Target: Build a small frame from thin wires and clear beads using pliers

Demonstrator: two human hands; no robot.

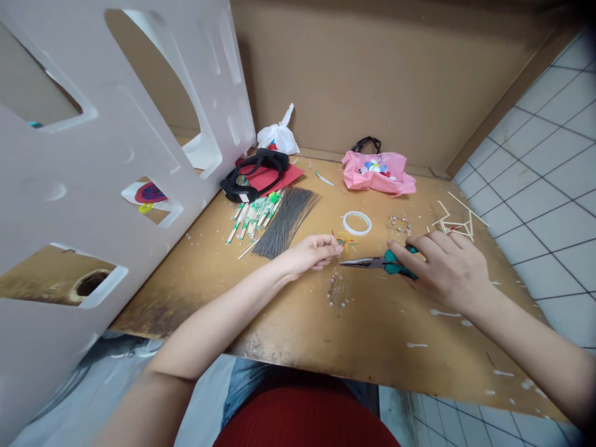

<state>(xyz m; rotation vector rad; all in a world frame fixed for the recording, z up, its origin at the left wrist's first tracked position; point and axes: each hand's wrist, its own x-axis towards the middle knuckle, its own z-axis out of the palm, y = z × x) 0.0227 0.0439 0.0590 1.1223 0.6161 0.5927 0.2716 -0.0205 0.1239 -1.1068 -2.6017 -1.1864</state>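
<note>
My right hand (444, 267) is wrapped around the teal handles of needle-nose pliers (367, 262). The pliers' jaws point left, just below the fingertips of my left hand (316, 253). That hand is closed in a pinch; what lies between its fingers is too small to make out. Right beyond the pinch is a small tangle of coloured threads or wires (345, 241). Below the plier tips sits a clear beaded wire piece (338, 292); whether it hangs from my left fingers I cannot tell. A white tape ring (357, 232) lies farther back on the table.
Grey wire lengths (286, 225) and paper-wrapped chopsticks (254, 216) lie left of centre, with a black head strap (256, 174) behind. A pink bag (379, 174) and a white bag (279, 138) stand at the back. A beaded ring (399, 225) and stick frame (459, 225) lie right. A white plastic panel (93, 161) borders the left.
</note>
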